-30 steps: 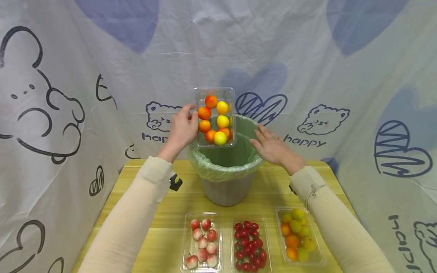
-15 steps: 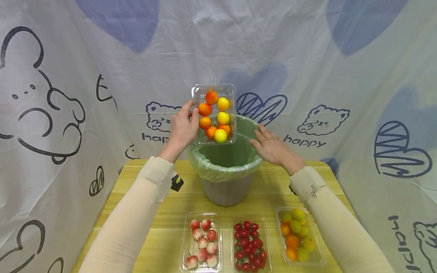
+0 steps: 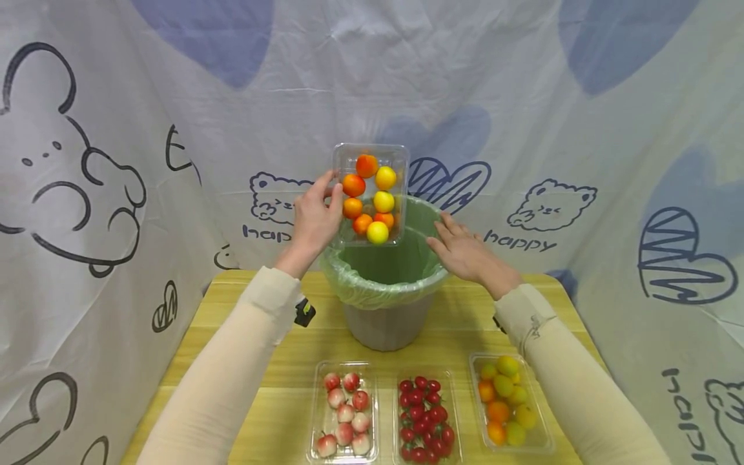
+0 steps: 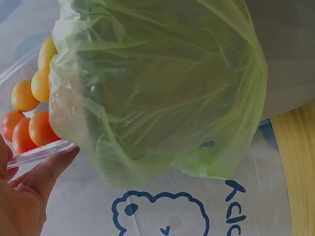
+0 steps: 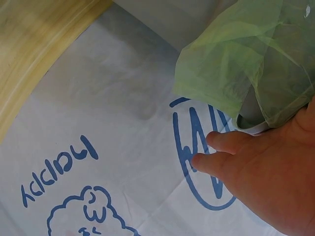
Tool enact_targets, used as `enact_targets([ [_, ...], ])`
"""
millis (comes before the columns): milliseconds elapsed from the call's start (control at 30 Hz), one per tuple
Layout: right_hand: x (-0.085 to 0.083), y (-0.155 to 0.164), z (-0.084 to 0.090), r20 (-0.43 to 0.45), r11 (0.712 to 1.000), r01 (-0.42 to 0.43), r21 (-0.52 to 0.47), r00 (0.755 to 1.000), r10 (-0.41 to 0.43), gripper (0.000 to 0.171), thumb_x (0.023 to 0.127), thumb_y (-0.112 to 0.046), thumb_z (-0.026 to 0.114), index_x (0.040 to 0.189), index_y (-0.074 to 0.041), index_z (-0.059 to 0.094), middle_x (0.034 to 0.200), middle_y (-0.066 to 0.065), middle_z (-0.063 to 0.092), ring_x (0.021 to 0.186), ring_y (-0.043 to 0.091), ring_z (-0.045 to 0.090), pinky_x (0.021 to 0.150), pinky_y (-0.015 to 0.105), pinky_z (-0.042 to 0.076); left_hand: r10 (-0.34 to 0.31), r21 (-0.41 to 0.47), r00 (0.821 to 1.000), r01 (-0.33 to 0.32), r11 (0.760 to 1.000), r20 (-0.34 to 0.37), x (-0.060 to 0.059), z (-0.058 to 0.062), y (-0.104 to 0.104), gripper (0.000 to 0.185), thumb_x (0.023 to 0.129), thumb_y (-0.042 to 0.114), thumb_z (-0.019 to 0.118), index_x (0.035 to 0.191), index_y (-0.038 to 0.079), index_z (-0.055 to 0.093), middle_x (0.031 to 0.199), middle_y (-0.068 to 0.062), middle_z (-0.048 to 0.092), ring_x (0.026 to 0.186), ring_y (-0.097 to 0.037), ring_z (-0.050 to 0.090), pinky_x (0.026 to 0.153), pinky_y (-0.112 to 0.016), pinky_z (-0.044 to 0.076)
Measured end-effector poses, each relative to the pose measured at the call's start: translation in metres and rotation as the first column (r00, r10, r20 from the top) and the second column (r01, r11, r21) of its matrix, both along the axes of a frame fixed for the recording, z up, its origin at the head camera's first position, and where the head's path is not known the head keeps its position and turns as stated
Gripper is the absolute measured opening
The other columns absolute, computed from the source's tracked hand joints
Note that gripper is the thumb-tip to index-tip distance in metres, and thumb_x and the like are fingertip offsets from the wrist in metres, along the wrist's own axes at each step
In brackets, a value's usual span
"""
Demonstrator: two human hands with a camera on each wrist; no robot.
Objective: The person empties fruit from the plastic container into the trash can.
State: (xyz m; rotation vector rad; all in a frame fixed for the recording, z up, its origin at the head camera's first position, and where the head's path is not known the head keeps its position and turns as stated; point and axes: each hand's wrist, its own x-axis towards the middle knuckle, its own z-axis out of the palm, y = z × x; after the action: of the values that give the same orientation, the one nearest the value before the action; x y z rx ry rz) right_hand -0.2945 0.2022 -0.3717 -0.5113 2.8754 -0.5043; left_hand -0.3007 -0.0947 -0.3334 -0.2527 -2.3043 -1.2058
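Note:
My left hand (image 3: 316, 216) grips the left edge of a clear plastic box (image 3: 401, 226), raised and tilted above the far left part of the bin's mouth. Inside it lie several small round fruits (image 3: 383, 201), orange-red and yellow; the left wrist view shows some of these fruits (image 4: 42, 129) partly behind the liner. A grey bin (image 3: 386, 326) stands upright on the table, its green plastic liner (image 3: 378, 294) folded over the rim. At the bin's right rim rests my right hand (image 3: 467, 252), fingers extended; in the right wrist view this hand (image 5: 266, 172) touches the lined edge.
Along the table's (image 3: 290, 381) near side lie three clear boxes: red-and-white fruits (image 3: 345, 413) on the left, red cherry tomatoes (image 3: 427, 420) in the middle, green and orange fruits (image 3: 506, 400) on the right. A printed cloth (image 3: 372, 77) hangs behind and on both sides.
My left hand has raised the box slightly and shifted it a little to the right. The fruits are still in it. My right hand has stayed at the rim.

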Motion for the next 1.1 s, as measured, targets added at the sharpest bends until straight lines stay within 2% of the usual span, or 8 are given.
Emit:
enact_targets([
  [233, -0.0001, 0.0004, 0.0008, 0.004, 1.000, -0.003, -0.001, 1.000, 0.003, 0.074, 0.113, -0.053, 0.017, 0.169, -0.004, 0.009, 0.178, 0.012, -0.010, 0.162, 0.049, 0.000, 0.129, 0.072, 0.002, 0.004, 0.004, 1.000, -0.004, 1.000, -0.029, -0.0006, -0.0037, -0.0002, 0.042, 0.109, 0.021, 0.055, 0.147, 0.005, 0.059, 0.132, -0.024, 0.072, 0.106, -0.039, 0.076, 0.087, -0.049, 0.066],
  [467, 0.0011, 0.0001, 0.0014, -0.002, 1.000, -0.005, -0.004, 1.000, 0.005, 0.074, 0.113, -0.052, 0.018, 0.168, -0.004, 0.010, 0.178, 0.012, -0.009, 0.162, 0.050, 0.001, 0.129, 0.073, 0.003, 0.007, 0.011, 0.997, -0.006, 1.000, -0.071, -0.0028, -0.0041, -0.0007, 0.041, 0.109, 0.019, 0.056, 0.146, 0.003, 0.061, 0.127, -0.026, 0.073, 0.099, -0.040, 0.076, 0.085, -0.049, 0.065],
  [800, 0.0013, -0.0012, 0.0014, -0.004, 1.000, 0.001, -0.003, 1.000, -0.001, 0.075, 0.113, -0.054, 0.016, 0.169, -0.004, 0.010, 0.178, 0.011, -0.011, 0.162, 0.049, 0.001, 0.129, 0.072, 0.002, -0.006, 0.024, 0.997, 0.008, 1.000, -0.074, -0.0024, -0.0040, -0.0014, 0.042, 0.109, 0.017, 0.055, 0.147, 0.001, 0.059, 0.124, -0.027, 0.073, 0.095, -0.040, 0.077, 0.085, -0.049, 0.065],
  [933, 0.0006, -0.0005, 0.0002, -0.002, 1.000, 0.000, -0.003, 1.000, 0.000, 0.075, 0.113, -0.054, 0.016, 0.168, -0.004, 0.009, 0.178, 0.011, -0.012, 0.162, 0.050, 0.000, 0.129, 0.072, 0.002, -0.012, 0.023, 0.997, 0.014, 1.000, -0.079, -0.0028, -0.0037, -0.0015, 0.041, 0.109, 0.017, 0.054, 0.147, 0.001, 0.058, 0.121, -0.028, 0.075, 0.084, -0.040, 0.075, 0.077, -0.048, 0.065],
  [1100, 0.0008, -0.0006, 0.0006, 0.001, 1.000, 0.003, -0.001, 1.000, -0.003, 0.075, 0.113, -0.054, 0.016, 0.169, -0.004, 0.009, 0.178, 0.011, -0.012, 0.162, 0.049, 0.000, 0.130, 0.071, 0.002, -0.016, 0.028, 0.997, 0.018, 0.999, -0.075, -0.0027, -0.0022, -0.0013, 0.040, 0.110, 0.017, 0.053, 0.147, 0.002, 0.058, 0.120, -0.026, 0.075, 0.073, -0.035, 0.069, 0.064, -0.040, 0.058],
])
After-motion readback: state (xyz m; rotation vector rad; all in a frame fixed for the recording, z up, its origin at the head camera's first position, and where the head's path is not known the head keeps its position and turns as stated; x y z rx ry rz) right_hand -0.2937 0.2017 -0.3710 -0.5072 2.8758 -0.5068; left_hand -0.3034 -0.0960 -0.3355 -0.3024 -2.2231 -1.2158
